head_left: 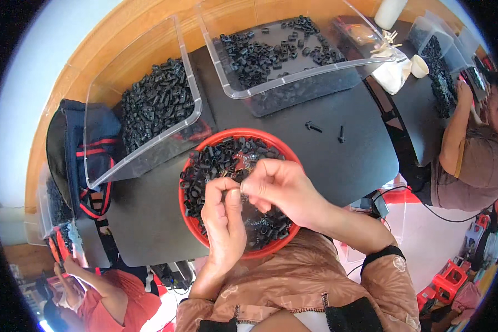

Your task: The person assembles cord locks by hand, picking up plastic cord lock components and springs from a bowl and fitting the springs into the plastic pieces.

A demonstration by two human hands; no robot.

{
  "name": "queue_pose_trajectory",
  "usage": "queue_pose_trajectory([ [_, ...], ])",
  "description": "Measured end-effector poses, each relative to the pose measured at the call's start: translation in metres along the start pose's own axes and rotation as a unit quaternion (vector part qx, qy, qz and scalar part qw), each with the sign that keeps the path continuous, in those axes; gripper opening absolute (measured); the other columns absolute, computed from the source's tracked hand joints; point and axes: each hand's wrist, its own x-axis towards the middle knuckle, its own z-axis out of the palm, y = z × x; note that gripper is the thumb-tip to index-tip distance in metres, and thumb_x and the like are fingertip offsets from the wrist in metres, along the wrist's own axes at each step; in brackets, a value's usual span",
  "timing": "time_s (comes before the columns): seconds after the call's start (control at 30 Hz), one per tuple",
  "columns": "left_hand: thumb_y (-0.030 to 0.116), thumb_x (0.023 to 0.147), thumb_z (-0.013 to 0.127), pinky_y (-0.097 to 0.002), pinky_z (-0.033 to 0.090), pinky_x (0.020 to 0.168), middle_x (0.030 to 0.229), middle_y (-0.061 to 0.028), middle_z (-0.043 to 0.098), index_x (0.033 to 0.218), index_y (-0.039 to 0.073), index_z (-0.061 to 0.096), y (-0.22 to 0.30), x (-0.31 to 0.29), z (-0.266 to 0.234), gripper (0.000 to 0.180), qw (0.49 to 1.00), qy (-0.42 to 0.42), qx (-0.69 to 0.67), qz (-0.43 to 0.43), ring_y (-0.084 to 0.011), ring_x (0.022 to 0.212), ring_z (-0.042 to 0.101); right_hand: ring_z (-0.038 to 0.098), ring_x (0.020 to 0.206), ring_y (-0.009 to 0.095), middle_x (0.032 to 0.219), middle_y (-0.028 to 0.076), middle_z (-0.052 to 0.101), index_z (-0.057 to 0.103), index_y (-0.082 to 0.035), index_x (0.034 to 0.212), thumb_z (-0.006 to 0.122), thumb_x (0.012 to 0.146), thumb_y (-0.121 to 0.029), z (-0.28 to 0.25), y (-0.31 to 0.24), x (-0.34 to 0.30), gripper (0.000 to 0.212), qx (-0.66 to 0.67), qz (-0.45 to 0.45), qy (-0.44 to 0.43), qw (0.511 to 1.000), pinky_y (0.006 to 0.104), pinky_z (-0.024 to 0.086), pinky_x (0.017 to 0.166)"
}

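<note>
My left hand (225,221) and my right hand (285,188) meet above a red basin (243,131). The thumb and fingertips of each are pinched together, nearly touching the other's. Whatever sits between the fingertips is too small and covered to make out. Small black plastic parts (216,157) line the basin, along with some shiny bits; my hands hide part of its middle. The basin rests against my lap at the near edge of a dark table (149,216).
Two clear plastic bins, one at the left (144,155) and one at the back (315,72), hold black parts. Two black bolt-like pieces (314,126) lie right of the basin. A dark bag (102,133) hangs at left. Co-workers sit at right (465,160) and lower left (116,293).
</note>
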Motion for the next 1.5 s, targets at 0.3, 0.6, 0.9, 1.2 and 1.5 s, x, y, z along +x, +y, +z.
queue_pose_trajectory([
  [0.3,0.008,0.097,0.047,-0.021,0.04,0.064,0.081,-0.0005,0.051,0.106,0.002,0.05,0.01,0.008,-0.003,0.011,0.989,-0.077,-0.123,-0.016,-0.0077,0.069,0.046,0.05,0.054,0.007,0.067,0.002,0.057,0.057,-0.005,0.08,0.06,0.093,-0.018,-0.007,-0.015,-0.007,0.019,0.04,0.049,0.024,0.998,0.0221,0.041,0.049],
  [0.6,-0.001,0.085,0.06,-0.0346,0.05,0.066,0.09,-0.0143,0.059,0.102,0.002,0.054,0.009,0.011,0.009,0.018,0.92,0.043,0.283,0.266,-0.0313,0.079,0.06,0.046,0.055,0.007,0.066,-0.001,0.052,0.055,-0.008,0.08,0.055,0.096,-0.023,-0.008,-0.008,-0.009,0.022,0.163,0.09,-0.013,0.982,0.0245,0.042,0.052],
  [0.9,0.028,0.101,0.042,-0.018,0.023,0.051,0.072,0.0047,0.041,0.091,0.007,0.051,0.009,0.013,-0.009,0.025,0.914,-0.196,-0.319,-0.154,-0.0032,0.059,0.032,0.062,0.064,0.013,0.075,0.007,0.064,0.059,-0.002,0.095,0.07,0.081,-0.003,-0.028,-0.025,-0.014,0.018,-0.587,-0.475,0.066,0.652,0.026,0.049,0.058],
  [1.2,0.025,0.101,0.044,-0.0171,0.025,0.052,0.072,0.0054,0.042,0.095,0.007,0.053,0.012,0.012,0.002,0.021,0.956,-0.109,-0.242,-0.121,-0.0022,0.062,0.033,0.062,0.078,0.03,0.087,0.012,0.061,0.06,-0.003,0.105,0.068,0.081,-0.012,-0.015,-0.016,-0.012,0.027,-0.478,-0.336,0.042,0.811,0.0376,0.05,0.067],
  [1.5,0.022,0.101,0.043,-0.0184,0.028,0.055,0.073,0.0051,0.044,0.096,0.005,0.053,0.004,0.012,0.001,0.021,0.963,-0.143,-0.207,-0.099,-0.0032,0.063,0.035,0.063,0.073,0.027,0.083,0.011,0.062,0.062,-0.001,0.093,0.069,0.078,0.0,-0.016,-0.014,-0.009,0.016,-0.505,-0.336,0.029,0.794,0.034,0.05,0.063],
])
